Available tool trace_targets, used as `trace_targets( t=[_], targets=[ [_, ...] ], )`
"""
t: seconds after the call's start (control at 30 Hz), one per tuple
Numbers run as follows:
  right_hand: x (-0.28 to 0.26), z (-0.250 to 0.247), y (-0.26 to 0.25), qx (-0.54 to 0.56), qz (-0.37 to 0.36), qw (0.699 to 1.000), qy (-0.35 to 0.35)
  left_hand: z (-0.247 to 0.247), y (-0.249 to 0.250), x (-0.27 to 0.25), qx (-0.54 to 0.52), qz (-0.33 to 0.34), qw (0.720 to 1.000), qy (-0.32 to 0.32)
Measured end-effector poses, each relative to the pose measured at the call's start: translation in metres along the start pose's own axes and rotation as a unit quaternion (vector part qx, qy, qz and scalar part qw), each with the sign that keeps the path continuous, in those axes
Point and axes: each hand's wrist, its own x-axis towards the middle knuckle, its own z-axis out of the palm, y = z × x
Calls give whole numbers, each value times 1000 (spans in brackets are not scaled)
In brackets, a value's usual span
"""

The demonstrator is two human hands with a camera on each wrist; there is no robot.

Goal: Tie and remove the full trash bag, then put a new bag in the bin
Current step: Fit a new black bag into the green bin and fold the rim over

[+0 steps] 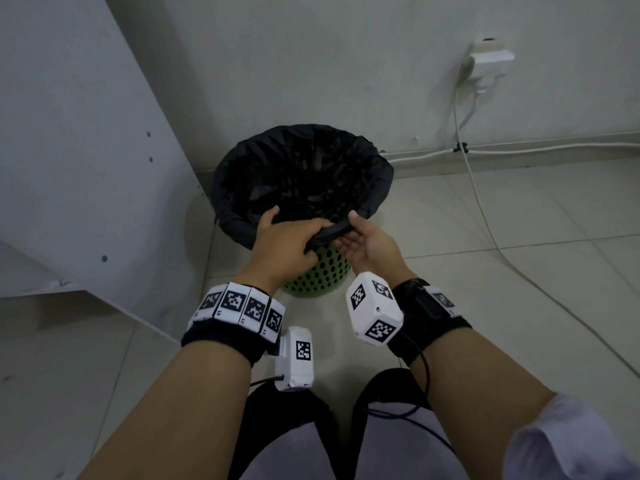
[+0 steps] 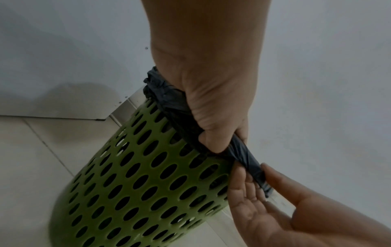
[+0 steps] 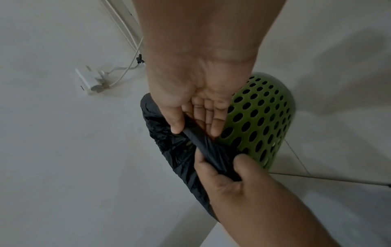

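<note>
A green perforated bin point(image 1: 320, 271) stands on the floor, lined with a black trash bag point(image 1: 301, 174) whose edge is folded over the rim. At the near rim my left hand point(image 1: 298, 242) grips a gathered bunch of the bag's edge, fingers curled round it. In the left wrist view a twisted strip of the bag point(image 2: 248, 161) runs out of my left hand point(image 2: 213, 107) into my right hand point(image 2: 264, 198). My right hand point(image 1: 349, 233) lies palm up. Its thumb point(image 3: 175, 123) pinches the strip point(image 3: 203, 145) against nearly straight fingers. The bag's inside is dark, so its contents are unclear.
A white cabinet panel point(image 1: 86, 150) stands close to the bin's left. Behind the bin is a wall with a white plug point(image 1: 488, 60), and cables point(image 1: 485, 209) trail across the tiled floor on the right. My knees point(image 1: 346, 427) are just below the hands.
</note>
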Motion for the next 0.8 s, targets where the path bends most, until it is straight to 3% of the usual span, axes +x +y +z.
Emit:
trace_targets(
  t=[0.13, 0.23, 0.3, 0.37, 0.43, 0.47, 0.53, 0.6, 0.7, 0.8],
  targets=[
    [-9, -6, 8, -8, 7, 999, -31, 3, -9, 0, 41, 21, 998, 30],
    [-15, -7, 8, -42, 56, 996, -57, 7, -25, -4, 40, 18, 997, 68],
    [-15, -7, 6, -67, 81, 994, -30, 9, -36, -11, -12, -19, 993, 114],
    [-12, -9, 0, -74, 71, 994, 25, 8, -39, -22, -125, -101, 973, 163],
    [-6, -13, -8, -68, 39, 994, 69, 11, -41, -31, -230, -206, 922, 235],
    [-4, -15, -12, -58, 22, 995, 76, 15, -41, -32, -292, -266, 881, 259],
    [-1, -13, -17, -30, 2, 998, 59, 16, -38, -31, -467, -352, 770, 256],
    [1, -9, -18, -8, -9, 999, 35, 15, -31, -26, -644, -347, 655, 188],
    [3, -5, -15, 7, -17, 1000, 10, 13, -23, -11, -724, -305, 599, 158],
    [0, -1, -13, 10, -10, 1000, 5, 7, -21, 3, -742, -353, 540, 181]
  ],
)
